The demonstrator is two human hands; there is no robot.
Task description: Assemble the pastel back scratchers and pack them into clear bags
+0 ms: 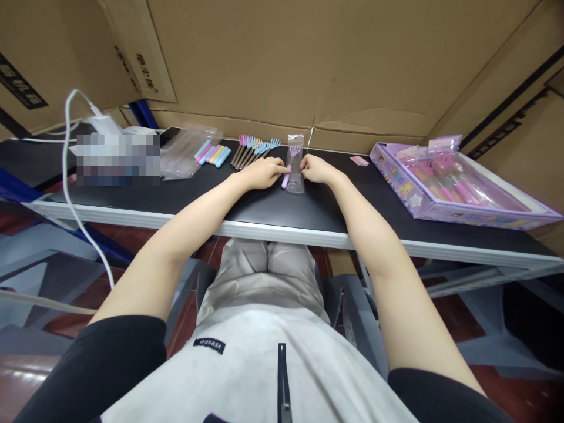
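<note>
A small purple claw-headed back scratcher lies at a slant over a clear plastic bag in front of me. My left hand has its fingertips closed on the scratcher's shaft, by the bag's left edge. On the other side, my right hand is curled, its fingertips pinched at the bag's right edge. Whether the claw end sits inside the bag or on top of it, I cannot tell. Beyond my left hand lie several claw heads on brown shafts and a row of coloured handles.
Empty clear bags lie in a stack further left, near a white charger and cable. A purple display box with bagged scratchers stands at right, a pink card beside it. Cardboard walls the black table's back edge.
</note>
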